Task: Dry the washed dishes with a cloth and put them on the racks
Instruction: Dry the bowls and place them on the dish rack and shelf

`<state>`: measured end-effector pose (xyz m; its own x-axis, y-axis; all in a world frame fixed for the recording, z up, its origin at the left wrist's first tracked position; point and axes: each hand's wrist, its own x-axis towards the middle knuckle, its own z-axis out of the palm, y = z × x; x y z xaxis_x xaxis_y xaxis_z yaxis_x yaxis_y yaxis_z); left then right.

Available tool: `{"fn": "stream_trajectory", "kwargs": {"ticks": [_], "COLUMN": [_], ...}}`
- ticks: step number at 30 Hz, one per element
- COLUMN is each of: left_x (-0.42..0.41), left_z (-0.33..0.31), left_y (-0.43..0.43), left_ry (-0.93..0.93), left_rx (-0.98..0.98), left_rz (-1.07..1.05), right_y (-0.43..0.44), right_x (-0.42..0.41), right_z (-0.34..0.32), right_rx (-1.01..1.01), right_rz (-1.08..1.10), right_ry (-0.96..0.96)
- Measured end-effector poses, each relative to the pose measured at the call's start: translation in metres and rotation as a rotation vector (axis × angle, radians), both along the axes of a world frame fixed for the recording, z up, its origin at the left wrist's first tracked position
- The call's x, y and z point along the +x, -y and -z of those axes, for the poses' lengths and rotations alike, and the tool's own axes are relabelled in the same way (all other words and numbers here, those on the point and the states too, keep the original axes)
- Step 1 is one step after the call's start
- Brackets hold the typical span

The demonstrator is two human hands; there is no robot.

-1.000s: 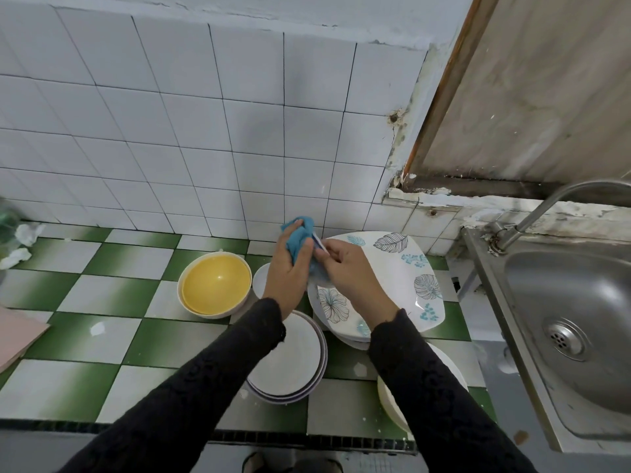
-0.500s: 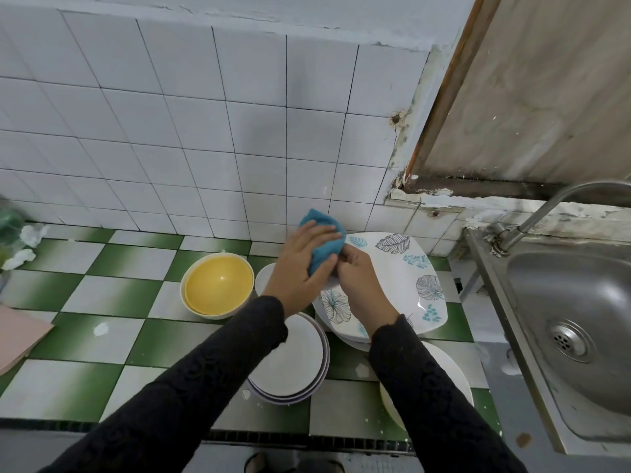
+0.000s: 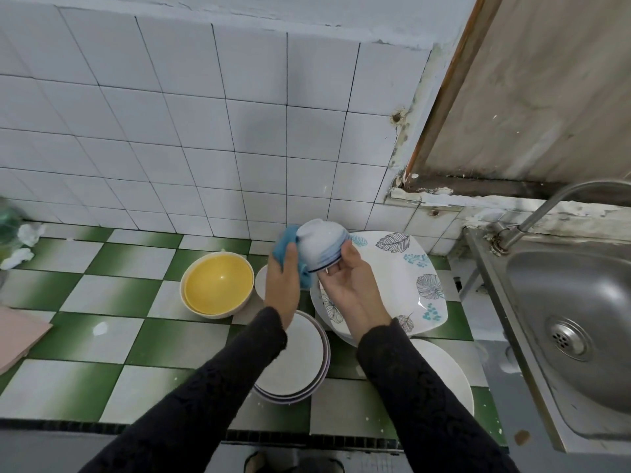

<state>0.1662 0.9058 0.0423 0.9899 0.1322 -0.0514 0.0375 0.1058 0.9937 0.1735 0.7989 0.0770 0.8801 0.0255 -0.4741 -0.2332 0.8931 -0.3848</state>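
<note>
A small white bowl with blue rim bands is held bottom-up above the counter. My right hand grips it from below at the rim. My left hand presses a blue cloth against the bowl's left side, fingers curled round the cloth. Below them lie a leaf-patterned square plate, a stack of round white plates and a yellow bowl.
Green and white checked tile counter runs along a white tiled wall. A steel sink with a tap is on the right. Another white plate lies at the front right. A pink board and crumpled paper sit at the left.
The bowl, mostly hidden between the hands before, has been turned and lifted so its underside shows. The cloth has moved from its top to its left side.
</note>
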Motion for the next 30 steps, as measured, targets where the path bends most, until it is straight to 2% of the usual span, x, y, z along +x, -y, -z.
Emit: {"fn": "stream_trajectory", "kwargs": {"ticks": [2,5,7,11,14,15,17,18,20,22,26,30], "left_x": [-0.011,-0.010,-0.001,0.008,0.003,0.005,0.015,0.020,0.021,0.019,0.027,0.024], "left_z": [0.000,0.008,0.011,-0.001,0.001,-0.001,-0.007,-0.011,-0.017,-0.018,-0.023,-0.021], "left_y": [0.007,0.000,-0.010,-0.021,-0.015,-0.016,-0.023,-0.027,-0.032,-0.032,-0.039,-0.036], "left_ry": [0.161,0.477,0.628,0.444,0.587,0.579,0.419,0.370,0.412,0.541,0.431,0.544], "left_rx": [0.116,0.586,0.777,0.580,0.756,0.741,0.593,0.581,0.679,0.791,0.669,0.697], "left_rz": [0.023,0.203,0.283,0.213,0.242,0.260,0.239,0.219,0.252,0.326,0.295,0.370], "right_y": [-0.001,-0.004,-0.007,-0.004,-0.003,-0.002,0.002,0.004,0.007,0.008,0.010,0.012], "right_x": [0.003,0.002,-0.001,-0.009,-0.008,-0.007,-0.006,-0.006,-0.005,-0.003,-0.003,-0.003], "right_z": [0.002,0.004,0.006,0.002,-0.002,-0.005,-0.006,-0.006,-0.006,-0.006,-0.007,-0.010], "right_rx": [-0.010,-0.066,-0.066,-0.194,-0.333,-0.410,-0.630,-0.734,-0.869,-0.931,-1.176,-1.223], "right_rz": [0.011,-0.038,-0.056,-0.140,-0.171,-0.197,-0.282,-0.323,-0.356,-0.366,-0.441,-0.420], "right_ry": [-0.005,-0.069,-0.083,0.041,0.101,0.117,0.165,0.192,0.226,0.251,0.341,0.349]}}
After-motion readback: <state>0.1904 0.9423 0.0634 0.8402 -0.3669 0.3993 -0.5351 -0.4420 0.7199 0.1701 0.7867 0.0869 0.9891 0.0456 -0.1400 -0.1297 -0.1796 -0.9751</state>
